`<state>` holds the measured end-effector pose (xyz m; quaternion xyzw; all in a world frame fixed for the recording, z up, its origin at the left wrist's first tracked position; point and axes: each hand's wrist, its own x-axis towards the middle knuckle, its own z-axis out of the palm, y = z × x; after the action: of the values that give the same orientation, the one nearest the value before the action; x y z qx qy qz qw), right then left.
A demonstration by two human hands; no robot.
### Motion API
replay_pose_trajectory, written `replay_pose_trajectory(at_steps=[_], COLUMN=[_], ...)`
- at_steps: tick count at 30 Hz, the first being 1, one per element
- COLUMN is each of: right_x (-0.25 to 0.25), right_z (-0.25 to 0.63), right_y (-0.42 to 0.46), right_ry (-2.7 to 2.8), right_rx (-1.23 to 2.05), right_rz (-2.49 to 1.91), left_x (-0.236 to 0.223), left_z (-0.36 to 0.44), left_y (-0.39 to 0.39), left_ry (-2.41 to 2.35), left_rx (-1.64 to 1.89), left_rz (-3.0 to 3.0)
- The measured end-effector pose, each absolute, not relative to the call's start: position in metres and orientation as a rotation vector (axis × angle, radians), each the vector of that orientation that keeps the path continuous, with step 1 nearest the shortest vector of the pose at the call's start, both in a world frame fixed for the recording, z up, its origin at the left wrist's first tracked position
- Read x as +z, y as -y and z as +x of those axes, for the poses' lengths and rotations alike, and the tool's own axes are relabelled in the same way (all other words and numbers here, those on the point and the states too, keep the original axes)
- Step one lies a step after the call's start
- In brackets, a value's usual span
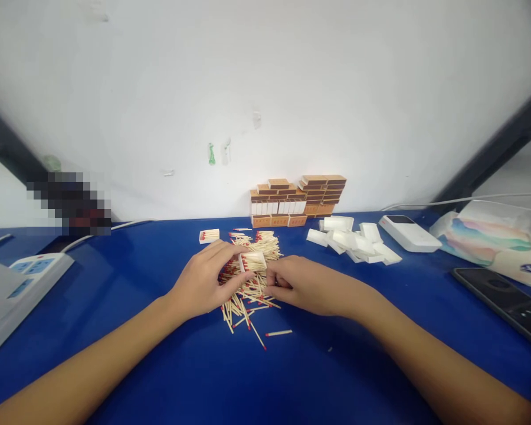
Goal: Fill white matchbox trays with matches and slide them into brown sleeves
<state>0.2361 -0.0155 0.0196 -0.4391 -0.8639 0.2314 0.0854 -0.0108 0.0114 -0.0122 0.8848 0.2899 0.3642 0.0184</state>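
Note:
My left hand (pixel 207 277) grips a white matchbox tray (pixel 253 261) between thumb and fingers, and matches with red heads lie inside it. Beneath and around the tray spreads a loose pile of matches (pixel 243 304). Close by the tray's right end is my right hand (pixel 303 283), its fingers curled together; what they pinch, if anything, is hidden. Behind my left hand, another white tray (pixel 209 236) holding matches rests on the blue table (pixel 265 389). One single match (pixel 278 333) lies in front of the pile.
Stacked matchboxes (pixel 278 203) stand against the wall. Right of them lies a heap of white trays (pixel 356 241), then a white power bank (pixel 409 233), a tissue pack (pixel 491 242) and a black phone (pixel 504 301). A power strip (pixel 26 289) sits at the left.

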Motion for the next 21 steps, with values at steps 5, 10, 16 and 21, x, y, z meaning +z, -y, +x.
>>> replay_pose_trajectory(at_steps=[5, 10, 16, 21], right_x=[0.022, 0.029, 0.034, 0.044], right_z=[0.241, 0.25, 0.26, 0.27], right_y=[0.015, 0.01, 0.003, 0.0], right_ry=[2.605, 2.551, 2.516, 2.473], right_rx=[0.659, 0.585, 0.544, 0.526], right_rz=[-1.283, -1.342, -1.414, -1.464], left_x=[-0.008, -0.004, -0.004, -0.004], left_z=[-0.011, -0.013, -0.012, -0.007], left_y=[-0.012, -0.014, -0.014, -0.009], left_ry=[-0.964, -1.032, -1.099, -1.127], left_rx=[1.179, 1.228, 1.28, 1.286], left_rz=[2.729, 2.705, 2.667, 2.659])
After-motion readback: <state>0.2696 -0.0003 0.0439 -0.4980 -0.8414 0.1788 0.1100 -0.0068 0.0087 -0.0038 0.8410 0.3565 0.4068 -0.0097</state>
